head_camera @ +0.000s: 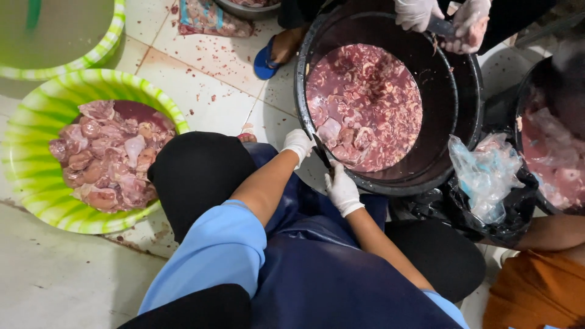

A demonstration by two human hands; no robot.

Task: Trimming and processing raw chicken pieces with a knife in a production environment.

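At the far left, a green-and-white striped basin (36,176) sits on the tiled floor (207,91), heaped with pale pink raw meat pieces (106,155). A second striped basin (91,55) shows at the far left corner. Right of that, the person's black-clad knee (195,176) and blue sleeve (213,250) fill the near middle, over a dark blue apron (329,280). The left hand (298,144), in a white glove, is clenched at the near rim of a big black tub (439,103), its fingers closed on something I cannot make out. Just right of it, the gloved right hand (341,190) grips the handle of a dark knife (322,155) whose blade points up to the tub's rim, between the 2 hands. The tub holds dark red meat in liquid (365,103). At its far rim, another person's 2 gloved hands (445,21) work a scrap. Further right lie a crumpled clear plastic bag (487,176) and another dark tub (548,152).
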